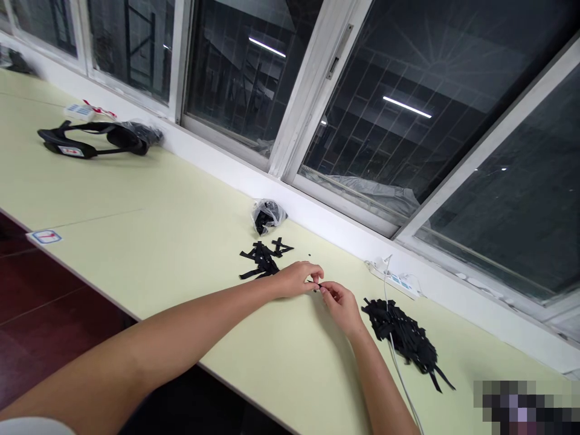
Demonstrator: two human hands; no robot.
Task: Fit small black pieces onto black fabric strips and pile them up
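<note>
Both my hands meet over the pale yellow table [149,223]. My left hand [299,279] is closed in a pinch on a small black piece [316,286], and my right hand [341,302] pinches the same piece from the other side. Just behind my left hand lies a small group of black strips [263,258]. A larger heap of black strips [405,335] lies to the right of my right wrist.
A clear plastic bag of black parts [268,215] sits by the window sill. A white power strip [395,279] with a cable runs past the large heap. Far left lie a black headset [90,140] and another bag [140,132]. The table's front edge runs diagonally at lower left.
</note>
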